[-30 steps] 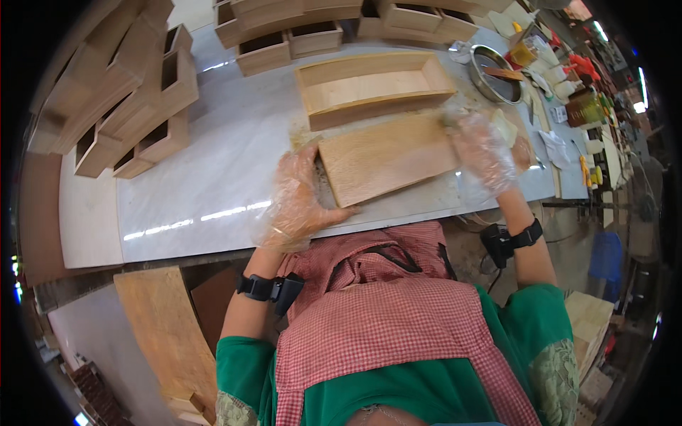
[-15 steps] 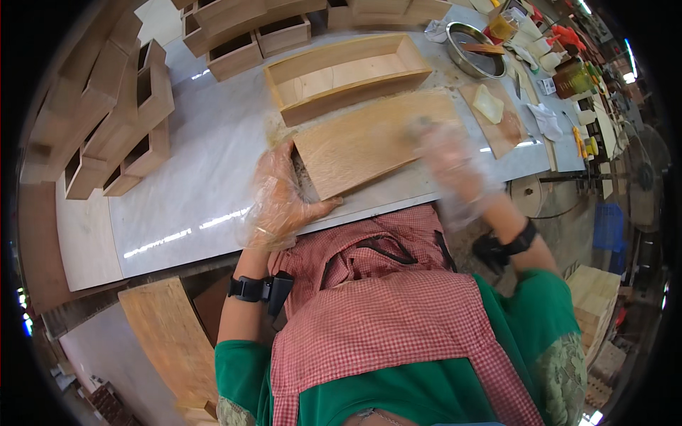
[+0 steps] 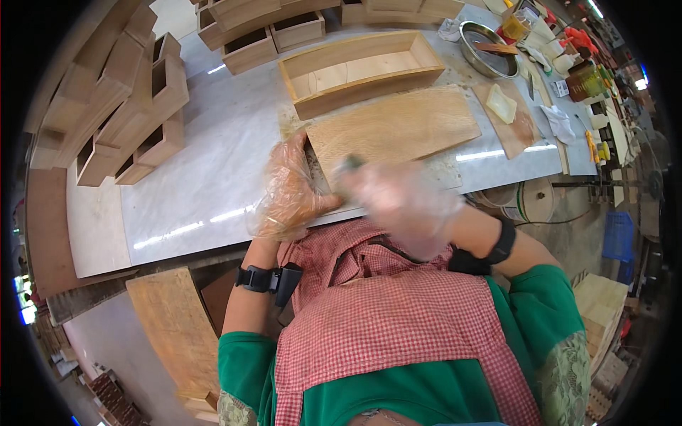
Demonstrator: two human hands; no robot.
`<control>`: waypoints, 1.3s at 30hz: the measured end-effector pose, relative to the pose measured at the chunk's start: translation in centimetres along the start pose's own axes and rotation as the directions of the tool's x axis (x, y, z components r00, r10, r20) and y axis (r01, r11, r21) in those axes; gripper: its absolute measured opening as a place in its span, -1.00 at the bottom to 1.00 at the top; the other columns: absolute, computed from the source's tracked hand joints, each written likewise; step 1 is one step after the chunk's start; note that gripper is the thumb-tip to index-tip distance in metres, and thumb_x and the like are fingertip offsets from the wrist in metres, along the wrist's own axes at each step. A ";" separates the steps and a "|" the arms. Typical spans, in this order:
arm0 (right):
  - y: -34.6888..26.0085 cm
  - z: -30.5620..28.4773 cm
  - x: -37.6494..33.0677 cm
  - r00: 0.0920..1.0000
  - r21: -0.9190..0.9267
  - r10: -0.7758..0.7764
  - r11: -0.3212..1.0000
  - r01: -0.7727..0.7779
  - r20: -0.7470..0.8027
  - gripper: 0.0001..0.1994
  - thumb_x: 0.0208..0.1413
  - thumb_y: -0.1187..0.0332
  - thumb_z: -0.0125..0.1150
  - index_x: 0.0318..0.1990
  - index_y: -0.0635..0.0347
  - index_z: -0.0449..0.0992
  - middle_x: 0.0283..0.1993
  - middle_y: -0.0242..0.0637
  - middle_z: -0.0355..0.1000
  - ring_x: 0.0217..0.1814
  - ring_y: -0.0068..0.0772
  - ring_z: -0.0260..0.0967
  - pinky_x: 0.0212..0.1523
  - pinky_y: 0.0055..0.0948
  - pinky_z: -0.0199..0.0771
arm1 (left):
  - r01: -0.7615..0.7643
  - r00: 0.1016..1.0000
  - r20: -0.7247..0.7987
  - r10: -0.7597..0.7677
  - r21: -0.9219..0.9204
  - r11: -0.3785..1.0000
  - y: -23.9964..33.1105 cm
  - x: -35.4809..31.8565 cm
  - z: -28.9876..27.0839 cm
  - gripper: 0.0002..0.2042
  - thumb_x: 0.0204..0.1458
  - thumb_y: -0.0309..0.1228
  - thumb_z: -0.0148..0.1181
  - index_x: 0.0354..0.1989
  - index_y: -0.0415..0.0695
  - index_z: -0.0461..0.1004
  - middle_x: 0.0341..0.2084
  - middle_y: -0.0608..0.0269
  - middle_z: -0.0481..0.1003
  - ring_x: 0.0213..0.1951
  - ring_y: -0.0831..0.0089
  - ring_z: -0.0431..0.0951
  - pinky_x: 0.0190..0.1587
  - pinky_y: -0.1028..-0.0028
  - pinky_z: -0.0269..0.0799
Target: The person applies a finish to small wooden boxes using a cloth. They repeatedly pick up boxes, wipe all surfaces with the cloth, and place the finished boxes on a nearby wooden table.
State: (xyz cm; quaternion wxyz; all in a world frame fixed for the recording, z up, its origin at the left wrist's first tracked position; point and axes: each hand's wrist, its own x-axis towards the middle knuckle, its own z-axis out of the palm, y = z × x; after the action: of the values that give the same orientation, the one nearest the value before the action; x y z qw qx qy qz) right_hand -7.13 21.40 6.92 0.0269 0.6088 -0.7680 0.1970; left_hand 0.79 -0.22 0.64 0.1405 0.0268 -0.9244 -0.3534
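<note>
Clock directions are the worker's own, with the wooden panel (image 3: 398,117) at the centre. Far left, between nine and ten o'clock, I see stacked units (image 3: 167,84) of plain, square-cornered wood with box-shaped compartments; their insides are dark, so I cannot tell what they hold. More drawers (image 3: 249,51) of the same pale wood stand between ten and eleven. The worktop (image 3: 206,170) beneath is smooth, glossy and greyish white.

At eight o'clock the left hand (image 3: 288,188), in a crinkled clear plastic glove, is spread wide, fingers and thumb against the panel's left end. The panel, a flat tan rectangle with fine lengthwise grain, lies near the worktop's front edge, its long axis tilted from between eight and nine up to between two and three. Just beyond it, near eleven, a long open wooden box (image 3: 369,94) shows its pale bottom and yellowish rim, set roughly parallel.

At six o'clock the right hand (image 3: 401,195), also gloved and blurred, closes its fingers round a small dark piece (image 3: 350,164) at the panel's lower left.

Between one and two, a shiny round metal bowl (image 3: 477,62) has a brown wooden strip (image 3: 497,48) lying across it. At three, a thin brown board (image 3: 517,135) carries a pale, rounded slab (image 3: 501,104), with a crumpled white cloth (image 3: 559,126) farther right.
</note>
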 end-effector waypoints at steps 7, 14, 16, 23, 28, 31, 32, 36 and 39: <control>8.6 -5.8 -7.3 0.781 -0.569 0.581 0.730 -0.377 0.228 -0.51 0.12 0.41 0.11 0.23 0.38 0.37 -0.09 -0.20 0.46 -0.12 -0.30 0.48 -0.15 -0.33 0.53 | 0.024 0.999 -0.026 -0.025 -0.032 0.999 0.4 -0.3 0.3 0.09 -0.46 -0.03 0.62 0.33 -0.23 0.20 0.08 -0.10 0.39 0.13 -0.06 0.34 0.22 0.08 0.29; 3.1 -1.5 1.5 0.929 -0.144 0.325 0.942 -0.303 0.175 -0.80 0.19 0.31 0.13 -0.14 0.23 0.48 -0.15 -0.24 0.50 -0.19 -0.15 0.52 -0.22 -0.21 0.58 | 0.121 0.992 0.038 -0.117 -0.110 0.987 1.0 0.3 0.3 0.10 -0.46 -0.04 0.63 0.34 -0.23 0.17 0.02 -0.13 0.39 0.08 -0.08 0.37 0.17 0.05 0.33; 4.2 -1.4 1.2 0.996 -0.326 0.059 0.945 -0.032 0.073 -0.89 0.21 0.34 0.15 -0.21 0.15 0.49 -0.21 -0.37 0.49 -0.14 -0.28 0.51 -0.20 -0.31 0.58 | 0.070 0.997 0.020 -0.069 -0.039 0.997 0.8 0.3 0.3 0.11 -0.48 -0.04 0.64 0.32 -0.22 0.17 -0.01 -0.14 0.39 0.06 -0.08 0.39 0.15 0.04 0.34; 10.5 -4.8 -8.1 0.904 -0.871 0.414 0.477 -0.116 0.106 -0.60 0.16 0.39 0.16 0.14 0.35 0.42 -0.09 -0.07 0.45 -0.12 -0.36 0.46 -0.32 -0.33 0.57 | 0.030 1.000 -0.003 -0.030 0.001 1.000 0.4 0.2 0.5 0.13 -0.52 -0.03 0.66 0.30 -0.23 0.18 -0.02 -0.11 0.39 0.07 -0.07 0.38 0.15 0.04 0.34; 4.1 -2.2 -0.8 0.988 -0.214 0.151 0.967 -0.142 0.027 -0.82 0.05 0.50 0.09 -0.18 0.34 0.49 -0.32 -0.02 0.47 -0.34 -0.15 0.48 -0.55 -0.16 0.45 | 0.051 0.999 0.015 -0.051 -0.018 0.999 0.2 0.1 0.7 0.15 -0.53 -0.03 0.67 0.32 -0.24 0.17 -0.03 -0.09 0.37 0.06 -0.05 0.38 0.13 0.05 0.35; 10.6 -0.4 0.3 0.978 -0.213 -0.036 0.977 -0.009 -0.205 -0.69 0.07 0.41 0.15 -0.03 0.33 0.45 -0.33 -0.14 0.41 -0.37 -0.25 0.46 -0.53 -0.30 0.46 | 0.041 0.999 0.022 -0.040 -0.058 0.997 0.4 0.4 0.6 0.15 -0.53 -0.02 0.67 0.32 -0.25 0.17 -0.03 -0.08 0.37 0.05 -0.04 0.38 0.13 0.05 0.35; 13.8 0.0 -0.7 0.978 -0.356 -0.026 0.933 -0.052 -0.209 -0.66 0.08 0.39 0.15 0.02 0.32 0.43 -0.33 -0.17 0.41 -0.38 -0.28 0.46 -0.52 -0.32 0.47 | 0.034 0.999 0.008 -0.034 -0.086 0.996 0.1 0.3 1.0 0.16 -0.53 -0.02 0.68 0.32 -0.25 0.17 -0.03 -0.08 0.37 0.05 -0.03 0.38 0.13 0.06 0.35; 18.3 -3.1 -4.4 0.895 -0.515 0.412 0.738 -0.437 -0.169 -0.63 0.13 0.41 0.08 0.10 0.33 0.39 -0.29 -0.20 0.44 -0.36 -0.26 0.49 -0.44 -0.30 0.55 | 0.024 1.000 -0.001 -0.024 -0.002 1.000 0.0 -0.1 0.6 0.17 -0.53 -0.01 0.68 0.34 -0.26 0.16 -0.02 -0.08 0.37 0.03 -0.02 0.38 0.11 0.06 0.36; 14.3 -3.0 -5.7 0.916 -0.804 0.402 0.545 -0.239 0.000 -0.63 0.15 0.39 0.09 0.12 0.25 0.42 -0.26 -0.17 0.47 -0.33 -0.24 0.53 -0.41 -0.28 0.58 | 0.031 1.000 -0.001 -0.031 -0.032 0.999 0.0 -0.1 0.8 0.18 -0.52 -0.01 0.68 0.35 -0.25 0.15 -0.01 -0.08 0.36 0.03 -0.02 0.39 0.11 0.07 0.36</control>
State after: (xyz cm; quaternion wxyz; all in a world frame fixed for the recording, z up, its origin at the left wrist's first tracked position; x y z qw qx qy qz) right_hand -19.79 30.27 4.17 0.1847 0.3977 -0.8720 -0.2176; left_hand 0.63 0.25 0.06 0.1360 0.0388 -0.9181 -0.3703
